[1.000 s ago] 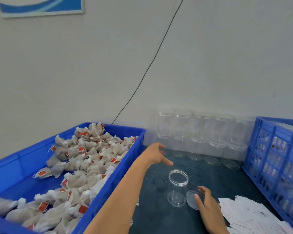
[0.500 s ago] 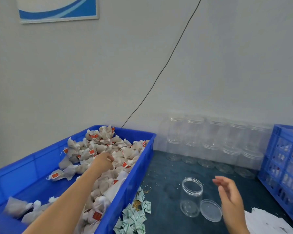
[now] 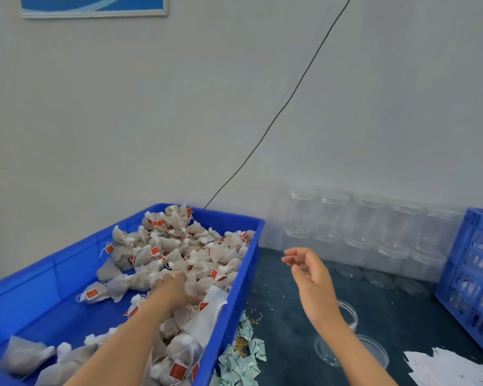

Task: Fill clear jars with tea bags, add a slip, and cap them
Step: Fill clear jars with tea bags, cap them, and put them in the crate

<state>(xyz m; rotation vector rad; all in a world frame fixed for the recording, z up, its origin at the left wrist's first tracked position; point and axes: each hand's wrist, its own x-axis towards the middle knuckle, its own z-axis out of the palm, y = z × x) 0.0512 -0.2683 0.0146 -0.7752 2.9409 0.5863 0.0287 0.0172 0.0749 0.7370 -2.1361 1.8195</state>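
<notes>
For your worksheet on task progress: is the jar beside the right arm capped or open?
Open. The jar stands with a bare rim; its lid lies flat on the table beside it.

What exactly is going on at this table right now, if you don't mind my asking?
A person is packing tea bags into clear jars. The left hand is down in the blue bin, reaching into the heap of tea bags. The right hand hovers open and empty above the table. Partly hidden behind that forearm, an open jar stands with its lid lying beside it. Paper slips wait nearby; more empty jars are stacked along the wall.
</notes>
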